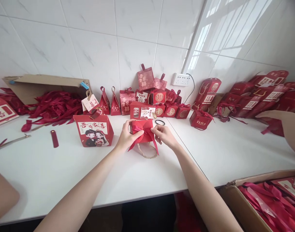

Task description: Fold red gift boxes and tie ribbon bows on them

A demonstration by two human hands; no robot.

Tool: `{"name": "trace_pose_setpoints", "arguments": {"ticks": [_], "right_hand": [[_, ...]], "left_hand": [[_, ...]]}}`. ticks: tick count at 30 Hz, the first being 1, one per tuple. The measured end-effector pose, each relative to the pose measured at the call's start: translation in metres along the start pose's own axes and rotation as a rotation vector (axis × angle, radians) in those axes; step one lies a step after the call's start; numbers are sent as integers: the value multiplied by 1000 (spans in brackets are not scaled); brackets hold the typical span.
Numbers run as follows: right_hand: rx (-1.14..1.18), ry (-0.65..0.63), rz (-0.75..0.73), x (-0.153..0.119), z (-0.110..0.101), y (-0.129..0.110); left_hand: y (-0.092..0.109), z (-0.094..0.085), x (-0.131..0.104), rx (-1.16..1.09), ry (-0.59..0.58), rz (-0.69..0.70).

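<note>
White tiles point(137, 19) are being fronted by a white counter point(123, 180), at whose middle a red box point(147, 124) is being held, its rope point(147, 157) looping onto the near side. Judging by its smooth card, the box is probably being handled as something light, stiff but easily dented, best being steadied by its edges; its ribbon point(156, 147) is looking soft and slippery, best being pinched close to the bow. By the left hand point(126, 133) the box is being clasped in a closed grip, thumb over the front. Between the right hand's point(165, 135) thumb and forefinger, the ribbon is being pinched tightly. Both forearms are being stretched forward, converging on the box.
</note>
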State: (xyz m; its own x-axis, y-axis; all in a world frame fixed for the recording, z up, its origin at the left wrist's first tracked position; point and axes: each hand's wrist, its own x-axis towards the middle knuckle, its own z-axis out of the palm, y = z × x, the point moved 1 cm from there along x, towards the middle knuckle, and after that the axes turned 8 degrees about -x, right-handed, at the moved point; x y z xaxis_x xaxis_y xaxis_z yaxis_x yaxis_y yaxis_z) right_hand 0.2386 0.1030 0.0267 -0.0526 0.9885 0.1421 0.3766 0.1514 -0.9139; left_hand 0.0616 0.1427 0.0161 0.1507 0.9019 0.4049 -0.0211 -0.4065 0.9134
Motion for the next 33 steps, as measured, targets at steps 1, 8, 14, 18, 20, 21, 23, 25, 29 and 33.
{"name": "trace_pose_setpoints", "arguments": {"ticks": [1,8,14,18,20,21,23,25,29,33], "right_hand": [[21,-9,1,0,1,-1],[26,-93,16,-2,-8,-2],[-538,83,-110,-12,-4,-13],[-637,81,-149,-18,1,-19],[-483,-48,-99,-19,-1,-19],[-389,-141,-67,-19,-3,-19],[-230,-335,-3,-19,-8,-18],[-149,-477,48,-19,-12,-16],[-115,-585,128,-17,-15,-9],[-111,-610,128,-16,-17,-6]], "left_hand": [[0,0,0,-3,-1,-8],[-2,1,0,-47,-2,-25],[-3,1,1,-22,32,-17],[-5,1,1,-13,44,-31],[-5,2,1,-36,46,-38],[-4,2,1,-57,43,-48],[-3,2,1,-103,27,-72],[-1,2,0,-126,13,-79],[0,1,0,-130,-3,-88],[0,1,0,-141,-15,-98]]}}
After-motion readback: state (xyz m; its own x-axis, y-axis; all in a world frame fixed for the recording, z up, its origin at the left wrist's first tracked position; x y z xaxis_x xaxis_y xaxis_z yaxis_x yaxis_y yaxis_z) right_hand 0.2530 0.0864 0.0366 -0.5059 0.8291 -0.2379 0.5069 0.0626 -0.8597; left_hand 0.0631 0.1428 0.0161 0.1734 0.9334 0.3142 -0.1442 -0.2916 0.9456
